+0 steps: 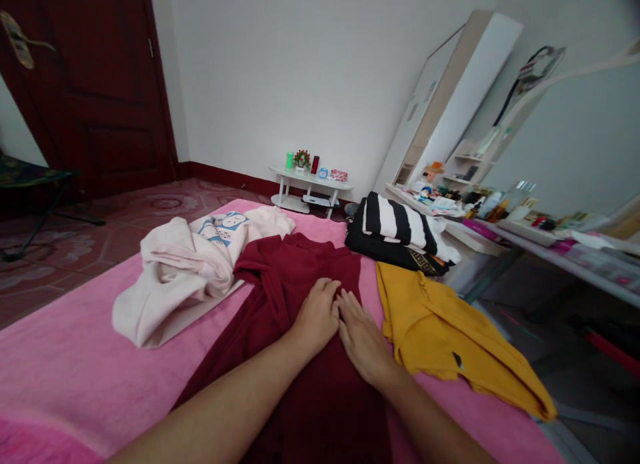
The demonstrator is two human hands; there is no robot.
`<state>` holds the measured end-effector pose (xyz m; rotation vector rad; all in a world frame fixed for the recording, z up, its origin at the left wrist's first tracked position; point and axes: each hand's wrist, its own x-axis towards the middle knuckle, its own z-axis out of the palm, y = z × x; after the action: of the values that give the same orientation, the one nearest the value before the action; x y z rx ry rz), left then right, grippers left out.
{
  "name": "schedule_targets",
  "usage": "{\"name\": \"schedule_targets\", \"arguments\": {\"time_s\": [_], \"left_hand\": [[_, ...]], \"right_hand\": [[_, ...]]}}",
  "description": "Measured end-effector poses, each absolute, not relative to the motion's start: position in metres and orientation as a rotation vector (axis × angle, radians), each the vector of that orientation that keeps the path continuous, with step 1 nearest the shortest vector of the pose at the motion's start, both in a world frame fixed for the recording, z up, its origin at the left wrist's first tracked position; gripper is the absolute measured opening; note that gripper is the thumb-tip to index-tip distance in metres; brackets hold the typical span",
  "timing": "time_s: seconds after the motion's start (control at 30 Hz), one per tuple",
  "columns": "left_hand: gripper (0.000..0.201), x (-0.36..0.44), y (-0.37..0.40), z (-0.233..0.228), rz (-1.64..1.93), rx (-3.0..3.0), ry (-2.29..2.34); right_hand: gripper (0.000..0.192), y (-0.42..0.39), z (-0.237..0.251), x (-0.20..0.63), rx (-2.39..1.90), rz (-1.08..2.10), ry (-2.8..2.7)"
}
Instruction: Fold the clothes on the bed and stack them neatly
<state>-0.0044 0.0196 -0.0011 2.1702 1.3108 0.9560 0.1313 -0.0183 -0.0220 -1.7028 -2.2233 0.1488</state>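
Observation:
A dark red garment [295, 271] lies spread along the middle of the pink bed cover [75, 357]. My left hand [316, 315] rests flat on it, palm down, fingers together. Right beside it, touching at the fingertips, my right hand [361, 337] also lies flat on the red cloth. Neither hand grips anything. A crumpled pale pink top with a blue print [195, 264] lies to the left of the red garment. A mustard yellow garment [450, 337] lies to the right, reaching the bed's edge.
A black-and-white striped pile of clothes [400, 234] sits at the bed's far right corner. Behind it a cluttered desk [525, 234] runs along the right wall. A small white side table [310, 184] stands against the back wall. A dark red door [90, 84] and a folding chair [30, 184] are at left.

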Motion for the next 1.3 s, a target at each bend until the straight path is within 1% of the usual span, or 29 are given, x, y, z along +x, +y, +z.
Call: {"name": "schedule_targets", "arguments": {"time_s": [0.13, 0.33, 0.4, 0.47, 0.6, 0.7, 0.83, 0.9, 1.0, 1.1, 1.2, 1.3], "left_hand": [[0.036, -0.003, 0.036, 0.007, 0.837, 2.331, 1.366], [0.044, 0.002, 0.098, 0.038, 0.546, 2.393, 1.792], [0.033, 0.002, 0.118, 0.039, 0.483, 2.394, 1.786], [0.022, 0.001, 0.132, 0.035, 0.493, 2.422, 1.736], [0.026, -0.001, 0.146, 0.019, 0.559, 2.471, 1.625], [0.029, -0.006, 0.145, 0.016, 0.541, 2.495, 1.51], [0.048, -0.025, 0.118, 0.03, 0.52, 2.541, 1.346], [0.046, -0.04, 0.091, 0.037, 0.562, 2.593, 1.2], [0.035, -0.066, 0.038, 0.039, 0.636, 2.638, 0.923], [0.029, -0.094, -0.013, 0.035, 0.592, 2.625, 0.749], [0.032, -0.123, -0.05, 0.032, 0.562, 2.612, 0.747], [0.039, -0.144, -0.074, 0.031, 0.555, 2.564, 0.792]], "right_hand": [[0.055, -0.026, -0.016, 0.129, -1.796, 0.109, -2.238], [0.054, -0.024, -0.014, 0.128, -1.796, 0.08, -2.223], [0.054, -0.024, -0.016, 0.129, -1.794, 0.09, -2.22], [0.054, -0.024, -0.017, 0.13, -1.798, 0.102, -2.216], [0.054, -0.021, -0.018, 0.13, -1.822, 0.108, -2.195], [0.056, -0.02, -0.019, 0.13, -1.843, 0.098, -2.183], [0.057, -0.021, -0.019, 0.129, -1.851, 0.093, -2.171], [0.056, -0.021, -0.018, 0.129, -1.827, 0.09, -2.166], [0.053, -0.021, -0.019, 0.13, -1.761, 0.069, -2.152], [0.047, -0.027, -0.017, 0.13, -1.679, 0.086, -2.121], [0.038, -0.054, -0.009, 0.126, -1.543, 0.201, -2.037], [0.03, -0.103, 0.003, 0.117, -1.345, 0.27, -2.03]]}}
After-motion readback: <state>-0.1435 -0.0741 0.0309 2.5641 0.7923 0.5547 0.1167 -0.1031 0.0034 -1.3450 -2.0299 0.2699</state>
